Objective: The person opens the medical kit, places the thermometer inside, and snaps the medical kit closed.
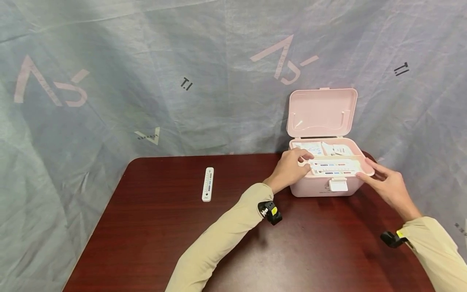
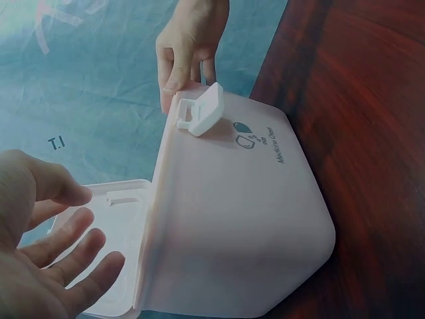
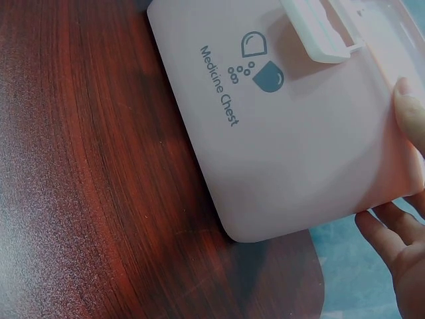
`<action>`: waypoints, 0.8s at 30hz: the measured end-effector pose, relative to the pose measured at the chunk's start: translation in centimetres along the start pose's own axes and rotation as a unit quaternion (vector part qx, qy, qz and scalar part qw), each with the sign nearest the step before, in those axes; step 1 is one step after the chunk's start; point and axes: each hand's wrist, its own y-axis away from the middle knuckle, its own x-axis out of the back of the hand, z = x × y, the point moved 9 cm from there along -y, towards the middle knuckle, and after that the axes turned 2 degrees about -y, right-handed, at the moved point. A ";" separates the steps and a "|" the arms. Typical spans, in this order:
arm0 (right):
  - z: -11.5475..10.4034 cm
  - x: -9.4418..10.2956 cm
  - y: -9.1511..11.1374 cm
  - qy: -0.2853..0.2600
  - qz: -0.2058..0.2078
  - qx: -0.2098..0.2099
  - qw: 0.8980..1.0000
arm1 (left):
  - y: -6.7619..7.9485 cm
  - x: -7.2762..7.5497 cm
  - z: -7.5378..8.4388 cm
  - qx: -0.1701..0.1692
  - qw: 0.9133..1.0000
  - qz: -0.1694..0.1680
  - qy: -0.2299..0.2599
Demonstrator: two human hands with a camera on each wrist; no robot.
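Observation:
An open pink medicine chest (image 1: 317,188) stands at the table's far right, its lid (image 1: 321,111) upright and its white latch (image 1: 337,185) at the front. A tray (image 1: 339,167) of white strips with coloured marks lies across its front rim, with packets behind it. My left hand (image 1: 304,159) is at the tray's left end; in the left wrist view this hand (image 2: 93,229) has its fingers spread and holds nothing. My right hand (image 1: 365,169) pinches the tray's right end; its thumb (image 3: 410,113) lies against the chest (image 3: 292,146).
A white thermometer-like stick (image 1: 208,184) lies on the dark red wooden table (image 1: 164,227), left of centre. A grey-blue cloth backdrop hangs close behind the table. The chest sits near the right edge.

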 end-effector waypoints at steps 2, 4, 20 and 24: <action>0.0 0.0 0.0 0.001 0.001 0.002 1.000 | 0.2 0.2 0.0 -0.002 1.000 0.009 0.006; 0.0 0.0 -0.1 0.004 0.002 0.002 1.000 | 0.4 0.4 -0.1 -0.002 1.000 0.016 0.011; -0.2 0.1 0.0 0.001 0.002 0.005 1.000 | 2.0 0.9 -1.6 0.002 0.998 0.040 0.049; -0.3 0.0 0.1 0.002 0.002 0.006 1.000 | 2.4 1.2 -2.0 0.000 0.997 0.044 0.066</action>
